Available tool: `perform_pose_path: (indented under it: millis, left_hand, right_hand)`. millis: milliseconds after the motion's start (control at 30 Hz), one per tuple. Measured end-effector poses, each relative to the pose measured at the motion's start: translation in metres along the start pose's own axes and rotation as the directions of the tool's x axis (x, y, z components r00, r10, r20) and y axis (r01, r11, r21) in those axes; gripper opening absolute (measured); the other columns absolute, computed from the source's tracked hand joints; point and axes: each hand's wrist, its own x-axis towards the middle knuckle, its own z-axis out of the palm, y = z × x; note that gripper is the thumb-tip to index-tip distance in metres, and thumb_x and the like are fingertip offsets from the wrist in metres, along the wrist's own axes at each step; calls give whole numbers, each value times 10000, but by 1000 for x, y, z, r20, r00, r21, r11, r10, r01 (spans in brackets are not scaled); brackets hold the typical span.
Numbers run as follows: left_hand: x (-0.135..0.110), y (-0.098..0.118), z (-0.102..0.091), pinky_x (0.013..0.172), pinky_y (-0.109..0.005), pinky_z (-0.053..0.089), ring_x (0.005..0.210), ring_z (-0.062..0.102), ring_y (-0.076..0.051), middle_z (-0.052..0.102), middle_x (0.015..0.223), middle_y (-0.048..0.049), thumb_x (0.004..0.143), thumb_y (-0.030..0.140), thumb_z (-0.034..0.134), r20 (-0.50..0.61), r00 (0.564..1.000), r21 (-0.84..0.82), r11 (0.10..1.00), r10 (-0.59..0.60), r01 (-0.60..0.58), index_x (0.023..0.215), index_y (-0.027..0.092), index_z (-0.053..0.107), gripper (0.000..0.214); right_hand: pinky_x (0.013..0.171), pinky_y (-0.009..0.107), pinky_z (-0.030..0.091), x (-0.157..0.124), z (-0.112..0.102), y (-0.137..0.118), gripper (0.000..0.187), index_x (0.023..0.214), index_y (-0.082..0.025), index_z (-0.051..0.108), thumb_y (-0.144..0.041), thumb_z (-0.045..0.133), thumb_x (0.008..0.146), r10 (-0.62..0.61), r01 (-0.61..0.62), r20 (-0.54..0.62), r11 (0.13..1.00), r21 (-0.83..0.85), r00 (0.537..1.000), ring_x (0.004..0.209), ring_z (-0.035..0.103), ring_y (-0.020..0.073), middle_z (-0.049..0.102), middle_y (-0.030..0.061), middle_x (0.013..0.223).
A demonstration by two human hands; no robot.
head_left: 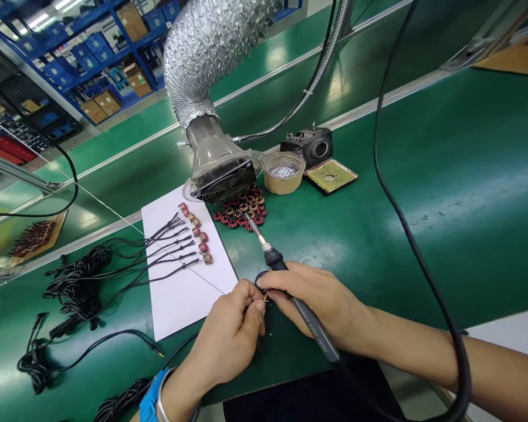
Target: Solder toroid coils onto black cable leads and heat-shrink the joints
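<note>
My right hand (319,293) is closed round a soldering iron (312,328), whose metal tip points away from me toward a pile of small red and black ring coils (242,211). My left hand (235,328) is pinched shut just left of it, the two hands' fingertips almost meeting. A black cable (182,347) runs under my left wrist toward those fingers. Small yellow wire ends (266,297) show between the fingertips. A thin strand (205,280) slants down from the upper left to my left hand. What else the fingertips hold is mostly hidden.
White paper (171,313) carries several cable ends and a row of wound coils (196,231). Bundled black cables (81,287) lie left. Beyond stand a fume extractor hood (224,181), a solder pot (284,176), a yellow sponge tray (332,176). The iron's cord (405,228) loops at right.
</note>
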Motion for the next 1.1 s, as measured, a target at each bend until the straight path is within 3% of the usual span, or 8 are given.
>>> perform_pose_path:
  millis: [167, 333, 433, 533, 633, 800, 933, 1100]
  left_hand:
    - [1, -1, 0, 622, -261, 370, 647, 497, -135, 562, 701, 33, 1001, 338, 340, 10, 1000, -34, 999, -7, 7, 846, 212, 456, 231]
    - [1, 0, 0, 643, -268, 371, 693, 518, -143, 573, 740, 18, 1007, 358, 320, 10, 999, -42, 999, 35, -34, 833, 209, 454, 266]
    - [0, 4, 0, 625, -271, 344, 673, 499, -141, 553, 738, 23, 1001, 328, 343, -52, 998, 58, 998, 36, -33, 847, 210, 457, 225]
    - [0, 7, 0, 615, -269, 332, 646, 481, -136, 536, 719, 31, 996, 302, 350, -97, 995, 84, 996, 26, -18, 851, 211, 455, 200]
    - [2, 5, 2, 618, -259, 350, 644, 488, -131, 549, 703, 36, 995, 317, 353, -87, 996, -14, 1000, -3, 2, 846, 213, 457, 210]
    - [4, -4, 6, 608, -248, 356, 627, 465, -120, 553, 690, 39, 993, 367, 361, -79, 996, -165, 986, -41, 27, 824, 211, 471, 255]
    - [4, -8, 10, 591, -236, 342, 588, 420, -103, 536, 659, 43, 985, 379, 385, -69, 996, -253, 967, -58, 39, 808, 201, 474, 267]
    - [8, -9, 18, 491, -192, 284, 484, 347, -65, 502, 571, 61, 963, 381, 419, -33, 995, -498, 865, -90, 62, 789, 186, 465, 265]
  right_hand:
    - [616, 235, 391, -1, 0, -1, 320, 1132, -216, 521, -46, 473, 865, -62, 62, 7, 998, 17, 998, 687, 492, 130, 554, 8, 796]
    - [572, 249, 353, 0, 2, -4, 196, 1091, -216, 521, -129, 431, 938, -159, 160, 20, 985, -72, 987, 646, 451, 139, 488, -12, 708]
    - [606, 258, 401, -1, 5, -6, 212, 1126, -209, 505, -137, 407, 952, -100, 98, -14, 987, -130, 995, 688, 504, 149, 546, 7, 758]
    - [698, 258, 470, -4, 9, -9, 268, 1172, -211, 483, -105, 433, 931, -4, 2, -65, 999, -38, 998, 760, 574, 142, 617, 19, 862]
    - [753, 247, 507, -7, 12, -12, 307, 1180, -217, 480, -89, 468, 902, 77, -72, -79, 996, 60, 994, 792, 613, 129, 633, 13, 895]
    - [676, 192, 518, -6, 11, -17, 342, 1174, -184, 489, -71, 530, 854, 174, -164, -115, 982, 95, 978, 725, 624, 102, 636, 5, 859]
    - [691, 213, 506, -8, 10, -16, 282, 1131, -184, 531, -55, 528, 881, 45, -44, -188, 999, 9, 981, 702, 613, 105, 665, 14, 869]
    - [643, 256, 472, -15, 10, -12, 297, 1199, -157, 551, -80, 491, 919, -69, 58, -122, 994, -90, 990, 691, 584, 141, 657, 42, 815]
